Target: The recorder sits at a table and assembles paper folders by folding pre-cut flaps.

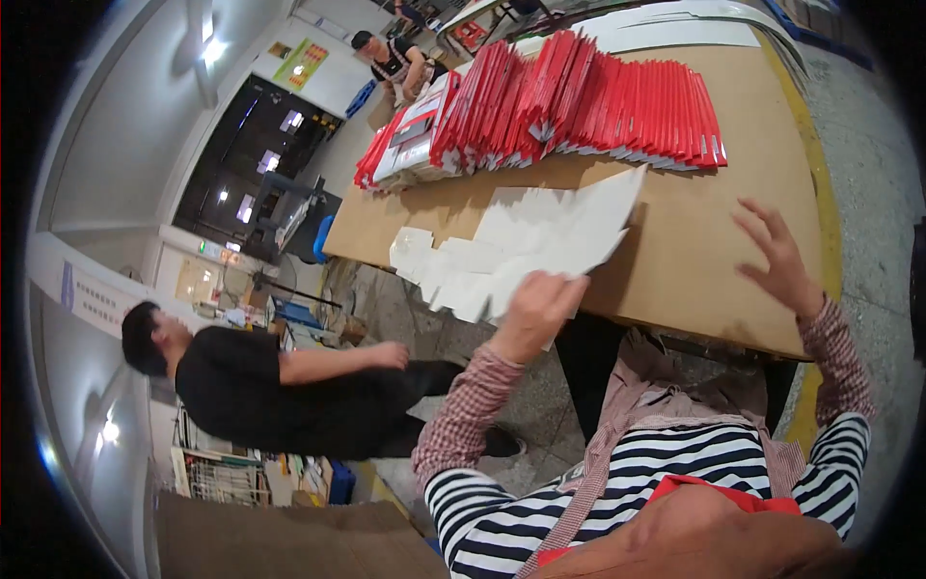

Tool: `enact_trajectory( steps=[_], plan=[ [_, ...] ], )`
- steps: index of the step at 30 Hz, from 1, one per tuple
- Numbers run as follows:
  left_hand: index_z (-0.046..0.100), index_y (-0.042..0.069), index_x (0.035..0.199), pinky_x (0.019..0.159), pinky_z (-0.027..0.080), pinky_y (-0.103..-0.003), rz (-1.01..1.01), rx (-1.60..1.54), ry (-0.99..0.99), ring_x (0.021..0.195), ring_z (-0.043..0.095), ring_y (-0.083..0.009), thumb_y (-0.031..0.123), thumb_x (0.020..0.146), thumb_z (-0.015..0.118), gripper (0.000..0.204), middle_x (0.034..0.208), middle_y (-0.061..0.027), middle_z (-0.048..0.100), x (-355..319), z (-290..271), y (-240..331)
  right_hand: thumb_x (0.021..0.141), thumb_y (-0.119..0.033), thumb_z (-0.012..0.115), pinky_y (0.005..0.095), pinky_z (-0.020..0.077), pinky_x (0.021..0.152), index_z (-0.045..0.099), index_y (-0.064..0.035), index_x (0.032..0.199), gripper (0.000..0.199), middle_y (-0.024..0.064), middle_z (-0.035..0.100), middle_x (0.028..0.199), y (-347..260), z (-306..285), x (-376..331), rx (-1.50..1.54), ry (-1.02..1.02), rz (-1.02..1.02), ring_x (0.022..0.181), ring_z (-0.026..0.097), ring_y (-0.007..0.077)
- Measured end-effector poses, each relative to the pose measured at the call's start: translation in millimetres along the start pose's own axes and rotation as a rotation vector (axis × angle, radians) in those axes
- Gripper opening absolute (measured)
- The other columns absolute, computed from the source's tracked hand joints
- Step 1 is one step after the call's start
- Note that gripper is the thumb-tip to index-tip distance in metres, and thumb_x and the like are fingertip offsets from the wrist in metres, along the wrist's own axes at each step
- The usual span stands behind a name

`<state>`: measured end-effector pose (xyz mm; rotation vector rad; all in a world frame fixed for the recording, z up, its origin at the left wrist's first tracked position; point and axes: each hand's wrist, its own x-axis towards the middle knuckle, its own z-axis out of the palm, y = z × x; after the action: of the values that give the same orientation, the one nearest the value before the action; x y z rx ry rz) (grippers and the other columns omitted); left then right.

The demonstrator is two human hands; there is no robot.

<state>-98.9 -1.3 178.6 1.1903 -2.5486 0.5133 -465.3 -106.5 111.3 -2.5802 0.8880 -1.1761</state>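
A flat white cardboard box blank [540, 232] with notched edges is gripped at its near side by my left hand [538, 311], whose fingers are closed on it. The blank is tilted over the table's left front edge, its right corner raised. My right hand [775, 253] hovers over the right part of the brown tabletop [714, 275], fingers spread and holding nothing. Beyond the blank lies a long row of red-and-white folded cartons [579, 96], packed closely on edge across the table.
White sheets [666, 31] lie along the table's far edge. A person in black [280, 391] stands on the left, and another person [400, 66] works beyond the cartons. A blue chair [323, 239] is left of the table. Shelving [222, 478] stands at lower left.
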Motion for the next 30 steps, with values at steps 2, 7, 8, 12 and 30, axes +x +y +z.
enact_trajectory(
  steps=[2, 7, 8, 12, 30],
  plan=[
    [0.06, 0.005, 0.099, 0.061, 0.045, -0.035, 0.065, -0.088, -0.02, 0.067, 0.053, -0.0212, 0.01, 0.073, 0.06, 0.026, 0.077, -0.0061, 0.053, 34.5, 5.3, 53.1, 0.072, -0.012, 0.07, 0.0472, 0.035, 0.103, 0.05, -0.0127, 0.131, 0.062, 0.0143, 0.052, 0.119, -34.0, 3.5, -5.2, -0.045, -0.024, -0.145, 0.119, 0.048, 0.029],
    [0.047, 0.008, 0.129, 0.072, 0.047, -0.035, 0.269, -0.435, 0.06, 0.083, 0.058, -0.0233, 0.014, 0.076, 0.059, 0.054, 0.107, -0.0143, 0.055, 61.7, 70.1, 168.1, 0.066, -0.012, 0.066, 0.0461, 0.0368, 0.1, 0.065, -0.0084, 0.082, 0.016, 0.0036, 0.061, 0.081, -40.3, 9.7, -81.1, 0.074, -0.17, -0.03, 0.097, 0.057, 0.0251],
    [0.045, 0.007, 0.13, 0.077, 0.045, -0.038, 0.247, -0.429, 0.064, 0.094, 0.056, -0.0267, 0.015, 0.076, 0.06, 0.056, 0.113, -0.0168, 0.054, 65.3, 76.5, 169.9, 0.063, -0.011, 0.066, 0.0445, 0.0382, 0.095, 0.062, -0.0083, 0.075, 0.013, 0.0038, 0.061, 0.08, -19.8, 4.2, -117.0, -0.001, -0.072, 0.062, 0.091, 0.057, 0.0247],
    [0.046, 0.003, 0.126, 0.087, 0.041, -0.045, 0.161, -0.339, -0.07, 0.118, 0.045, -0.0341, 0.016, 0.073, 0.063, 0.057, 0.124, -0.021, 0.049, 32.9, 155.7, 173.5, 0.067, -0.011, 0.067, 0.0431, 0.037, 0.095, 0.061, -0.005, 0.084, 0.018, 0.0069, 0.062, 0.088, 24.2, -45.8, -224.8, -0.376, -0.014, 0.273, 0.092, 0.056, 0.0267],
    [0.057, 0.003, 0.107, 0.068, 0.045, -0.039, -0.326, -0.661, 0.106, 0.087, 0.054, -0.0294, 0.009, 0.078, 0.058, 0.03, 0.09, -0.0119, 0.053, 79.5, 219.6, 187.9, 0.074, -0.015, 0.071, 0.038, 0.0393, 0.099, 0.049, -0.0087, 0.131, 0.061, 0.0169, 0.048, 0.13, 44.1, -30.8, -172.0, -0.167, 0.013, 0.826, 0.116, 0.05, 0.0311]
  ],
)
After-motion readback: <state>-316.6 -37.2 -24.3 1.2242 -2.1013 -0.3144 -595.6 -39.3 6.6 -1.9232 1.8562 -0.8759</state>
